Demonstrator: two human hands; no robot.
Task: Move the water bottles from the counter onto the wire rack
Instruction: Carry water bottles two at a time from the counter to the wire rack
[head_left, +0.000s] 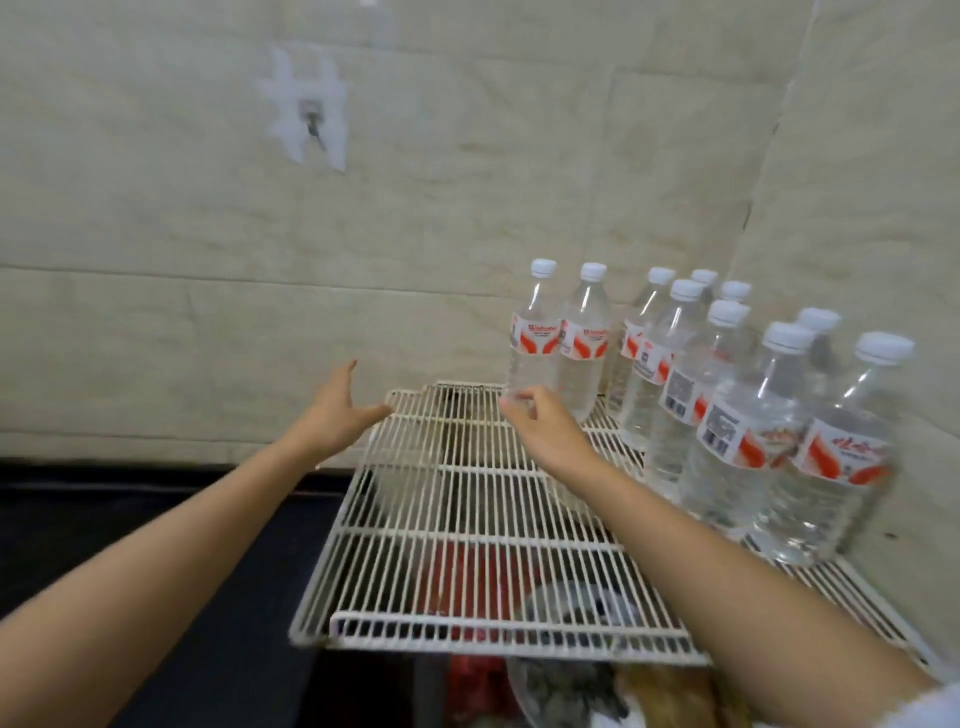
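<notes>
Bottles (717, 395), about ten, stand already on the wire rack (467, 519) at the right of the frame, so the task looks almost finished. Right hand (540, 431) touches the lower part of the leftmost bottle (532, 338) with loose fingers; left hand (332, 410) hangs spread wide, holding nothing. No bottle is seen on the dark counter (156, 519) at lower left

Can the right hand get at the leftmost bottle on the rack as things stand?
Probably yes. The right hand is already at the base of the leftmost bottle, fingers open, with nothing between them; the wire rack in front lies bare.
</notes>
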